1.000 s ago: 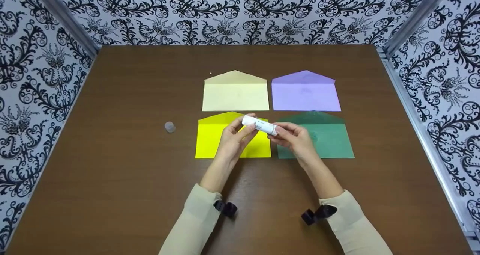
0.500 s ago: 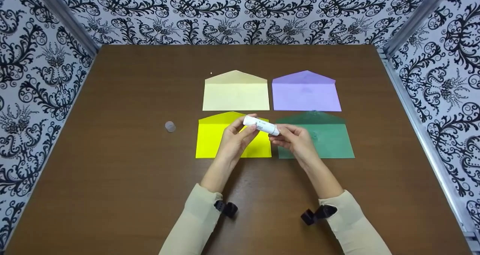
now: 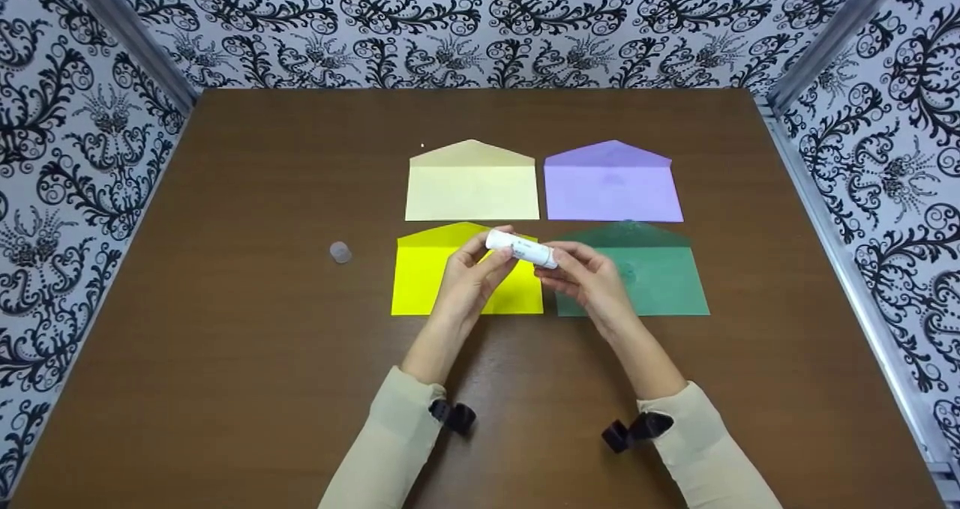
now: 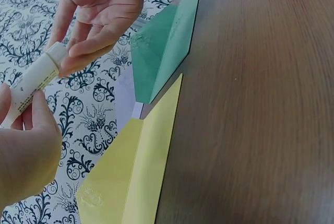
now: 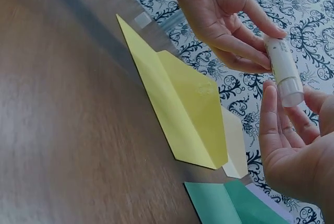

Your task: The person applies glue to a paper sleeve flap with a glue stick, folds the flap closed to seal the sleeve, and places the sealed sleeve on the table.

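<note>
A white glue stick (image 3: 522,249) is held slantwise between both hands above the front envelopes. My left hand (image 3: 469,276) pinches its upper-left part between thumb and fingers. At the other end, the thumb and fingers of my right hand (image 3: 592,280) grip the clear twist base (image 5: 291,93), which shows in the right wrist view. Under the left hand lies a bright yellow envelope (image 3: 420,276), flap up; a green envelope (image 3: 667,280) lies under the right. The left wrist view shows wrinkled, shiny patches on both flaps.
Behind these lie a cream envelope (image 3: 472,194) and a purple envelope (image 3: 613,194), flaps up. A small greyish cap (image 3: 340,253) rests on the brown table (image 3: 262,389) to the left. Patterned panels (image 3: 480,29) border the table's back and sides.
Both hands keep their hold on the glue stick, almost in place. The right hand's fingers shift slightly at its end. Envelopes and cap stay put.
</note>
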Motion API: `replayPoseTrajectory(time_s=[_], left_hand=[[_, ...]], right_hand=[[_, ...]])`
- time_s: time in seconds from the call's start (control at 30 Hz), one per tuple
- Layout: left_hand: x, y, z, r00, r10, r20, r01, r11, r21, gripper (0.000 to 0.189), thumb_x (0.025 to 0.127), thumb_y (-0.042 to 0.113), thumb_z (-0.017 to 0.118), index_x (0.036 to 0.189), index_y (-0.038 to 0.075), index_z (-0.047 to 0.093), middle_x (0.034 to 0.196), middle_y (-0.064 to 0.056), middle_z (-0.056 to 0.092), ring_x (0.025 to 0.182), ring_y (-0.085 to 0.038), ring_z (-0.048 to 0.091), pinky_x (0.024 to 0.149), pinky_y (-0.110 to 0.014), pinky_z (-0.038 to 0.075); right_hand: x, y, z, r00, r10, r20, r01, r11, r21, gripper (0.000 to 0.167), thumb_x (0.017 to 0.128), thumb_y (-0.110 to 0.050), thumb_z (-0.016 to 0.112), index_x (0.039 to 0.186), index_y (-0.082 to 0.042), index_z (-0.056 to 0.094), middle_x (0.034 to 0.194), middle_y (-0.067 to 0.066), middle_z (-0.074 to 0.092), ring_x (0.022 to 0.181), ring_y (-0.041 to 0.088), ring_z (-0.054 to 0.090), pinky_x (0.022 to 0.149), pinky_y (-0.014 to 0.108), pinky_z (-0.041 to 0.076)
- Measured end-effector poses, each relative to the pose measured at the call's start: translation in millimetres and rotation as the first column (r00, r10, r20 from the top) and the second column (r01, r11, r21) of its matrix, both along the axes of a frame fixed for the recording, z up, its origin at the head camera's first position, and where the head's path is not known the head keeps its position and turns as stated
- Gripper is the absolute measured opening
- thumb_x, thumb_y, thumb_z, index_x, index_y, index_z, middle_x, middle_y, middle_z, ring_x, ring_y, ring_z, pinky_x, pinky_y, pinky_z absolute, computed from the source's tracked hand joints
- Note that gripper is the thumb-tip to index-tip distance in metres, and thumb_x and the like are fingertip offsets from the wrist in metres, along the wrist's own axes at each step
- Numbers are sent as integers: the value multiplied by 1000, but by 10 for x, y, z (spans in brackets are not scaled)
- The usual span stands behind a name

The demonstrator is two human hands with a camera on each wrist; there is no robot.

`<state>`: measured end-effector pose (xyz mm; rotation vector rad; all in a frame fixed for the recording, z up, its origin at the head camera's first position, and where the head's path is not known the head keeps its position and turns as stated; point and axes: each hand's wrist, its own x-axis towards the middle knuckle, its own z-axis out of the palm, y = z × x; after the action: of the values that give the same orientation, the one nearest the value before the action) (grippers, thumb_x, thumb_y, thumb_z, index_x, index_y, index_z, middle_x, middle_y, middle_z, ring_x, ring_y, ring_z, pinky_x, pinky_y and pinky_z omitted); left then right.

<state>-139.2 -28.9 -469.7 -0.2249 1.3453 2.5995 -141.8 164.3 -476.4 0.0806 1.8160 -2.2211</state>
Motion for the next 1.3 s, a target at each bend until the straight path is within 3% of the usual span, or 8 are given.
replayPoseTrajectory(time_s=[0.1, 0.2, 0.4, 0.57, 0.67, 1.0, 1.17, 1.3], left_hand=[[-3, -2, 2, 1000, 14, 5, -15, 1000, 9, 39, 96, -4, 60, 134, -6, 56, 120, -9, 59, 112, -19, 62, 101, -35, 54], [-6, -5, -2, 1000, 22, -5, -22, 1000, 5, 38, 96, -4, 59, 134, -7, 55, 119, -8, 59, 112, -19, 62, 102, -37, 53], [-27, -5, -17, 1000, 31, -4, -31, 999, 9, 44, 97, -3, 58, 139, -10, 48, 117, -6, 60, 111, -16, 61, 101, -35, 55], [-25, -3, -14, 999, 32, 27, -33, 999, 12, 45, 98, -1, 58, 141, -9, 47, 118, -7, 59, 110, -16, 62, 102, -37, 53], [-15, -2, -7, 999, 32, 34, -32, 999, 19, 45, 98, -1, 57, 141, -9, 47, 120, -8, 59, 109, -17, 63, 104, -39, 52], [-18, 9, 2, 999, 30, 45, -32, 999, 39, 46, 98, -3, 56, 142, -10, 46, 116, -7, 59, 106, -15, 62, 108, -42, 48], [-14, -1, -7, 1000, 20, 22, -21, 1000, 23, 44, 98, -2, 56, 141, -10, 47, 116, -7, 59, 106, -15, 63, 105, -40, 50], [-8, -13, -15, 1000, 12, 8, -12, 1000, 16, 43, 98, -2, 56, 140, -9, 49, 118, -9, 58, 108, -16, 63, 104, -39, 52]], right_hand=[[29, -13, -16, 994, -21, -107, 24, 999, 31, 34, 95, -8, 66, 126, 4, 62, 111, 2, 71, 97, 17, 72, 89, 33, 61], [56, -27, -40, 961, -38, -275, 51, 998, 42, 36, 90, 1, 70, 124, 7, 62, 116, 2, 71, 105, 18, 68, 91, 32, 60], [79, -71, -84, 830, -27, -556, 113, 986, 122, 35, 84, 8, 73, 118, 8, 65, 126, 13, 65, 114, 20, 63, 100, 31, 55], [72, -103, -117, 732, 6, -681, 206, 951, 231, 38, 82, 5, 76, 118, 2, 66, 123, 18, 62, 114, 16, 61, 99, 28, 55], [70, -117, -125, 691, 20, -723, 243, 935, 259, 39, 82, 5, 76, 119, 2, 64, 121, 17, 62, 113, 12, 61, 98, 27, 55], [63, -130, -143, 631, 15, -775, 315, 909, 274, 29, 82, 5, 76, 110, 2, 66, 113, 16, 66, 106, 15, 64, 94, 30, 57], [62, -122, -137, 626, -5, -780, 307, 921, 240, 26, 81, 6, 77, 106, 2, 69, 110, 18, 67, 105, 14, 66, 90, 33, 59], [61, -112, -142, 643, -20, -766, 283, 935, 213, 27, 80, 6, 77, 106, 3, 70, 110, 20, 68, 104, 16, 68, 88, 33, 60]])
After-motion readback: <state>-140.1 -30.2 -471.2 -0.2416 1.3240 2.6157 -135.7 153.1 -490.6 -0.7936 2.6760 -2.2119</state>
